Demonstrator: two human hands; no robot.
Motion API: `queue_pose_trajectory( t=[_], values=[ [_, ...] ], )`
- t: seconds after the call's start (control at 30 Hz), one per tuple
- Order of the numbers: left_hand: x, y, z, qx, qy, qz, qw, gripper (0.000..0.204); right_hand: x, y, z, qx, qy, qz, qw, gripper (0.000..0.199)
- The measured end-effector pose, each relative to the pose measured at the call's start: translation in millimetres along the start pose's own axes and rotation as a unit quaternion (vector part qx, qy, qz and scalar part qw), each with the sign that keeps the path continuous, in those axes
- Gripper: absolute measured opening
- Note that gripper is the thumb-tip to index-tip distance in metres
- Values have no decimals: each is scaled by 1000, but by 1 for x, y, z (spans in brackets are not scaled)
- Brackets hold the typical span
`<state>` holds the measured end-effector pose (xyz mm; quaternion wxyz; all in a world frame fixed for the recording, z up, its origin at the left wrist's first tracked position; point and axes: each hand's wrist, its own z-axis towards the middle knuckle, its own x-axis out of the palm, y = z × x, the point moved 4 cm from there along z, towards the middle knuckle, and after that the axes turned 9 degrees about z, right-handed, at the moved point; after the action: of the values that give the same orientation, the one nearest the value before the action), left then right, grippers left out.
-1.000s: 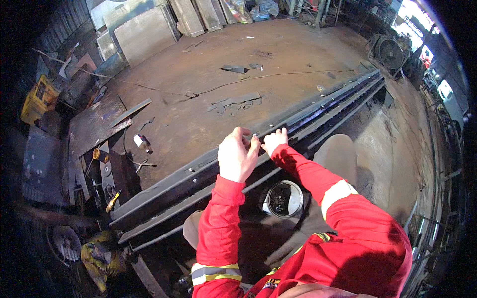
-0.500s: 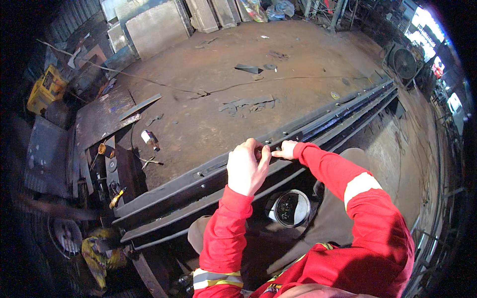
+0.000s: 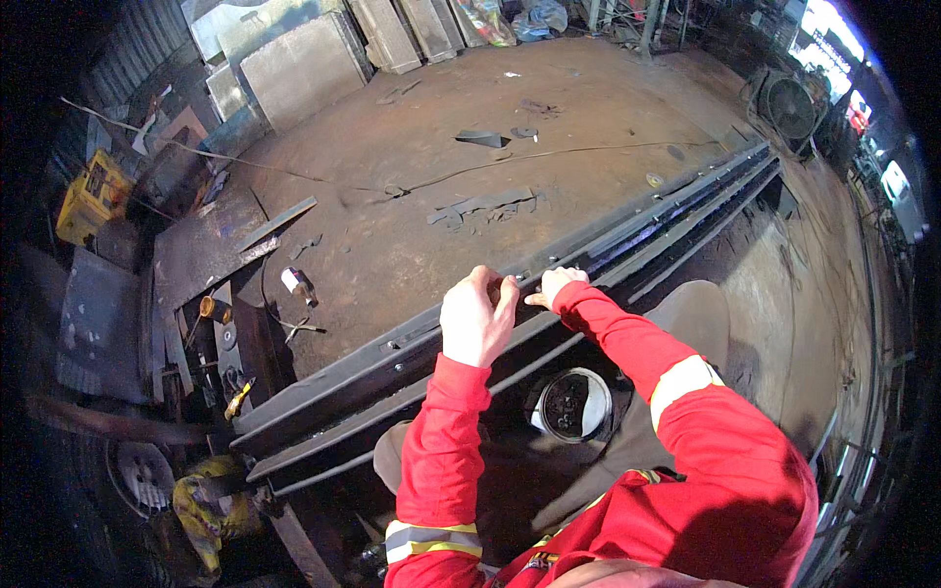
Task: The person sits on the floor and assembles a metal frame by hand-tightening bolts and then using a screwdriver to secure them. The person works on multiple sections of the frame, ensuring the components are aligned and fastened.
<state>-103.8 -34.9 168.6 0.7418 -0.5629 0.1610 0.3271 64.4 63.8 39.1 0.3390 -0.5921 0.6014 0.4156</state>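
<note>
Left hand (image 3: 474, 318) at the long dark metal beam, back of hand up, fingers and thumb curled in to a near pinch; cannot tell whether a small part sits between the tips. Right hand (image 3: 560, 285) just beside it at 2 o'clock (clock read from the hands, 12 at the upper edge), fingers bent, thumb pointing back toward the left hand; the grip is hidden, cannot tell what if anything it has hold of. Beam (image 3: 328, 384) lies directly under both hands, a slant line from 8 o'clock up to 2, ribbed lengthwise. Small bright bolts (image 3: 390, 345) show along it, near the left hand at 8. Red sleeves (image 3: 439, 441) with pale bands come in from 6 and from 4 to 5. Round tin (image 3: 597, 403) at 5, near the hands, dark small pieces inside, not clear enough to name. Farther off: bottle (image 3: 298, 285) with white label lying at 9 on the brown floor (image 3: 382, 250); yellow-handled tool (image 3: 238, 399) at 8, by the beam's near end. Jagged dark scraps (image 3: 485, 207) between 11 and 12. Yellow crate (image 3: 90, 204) well apart, between 9 and 10. Leaning panels (image 3: 304, 73) between 10 and 11. Round fan (image 3: 788, 108) at 2, beyond the beam's far end.
</note>
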Motion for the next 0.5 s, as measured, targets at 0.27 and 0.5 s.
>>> queue_pose_trajectory(
  t=[0.27, 0.5],
  values=[
    [-6, -5, -1, -7, -7, 18, 1000, 29, 18, 5, -21, 21, -60, 34, 997, 49],
    [-6, -6, -2, 18, -8, 19, 1000, 27, 19, -1, -11, -96, -41, -42, 994, 45]
  ],
)
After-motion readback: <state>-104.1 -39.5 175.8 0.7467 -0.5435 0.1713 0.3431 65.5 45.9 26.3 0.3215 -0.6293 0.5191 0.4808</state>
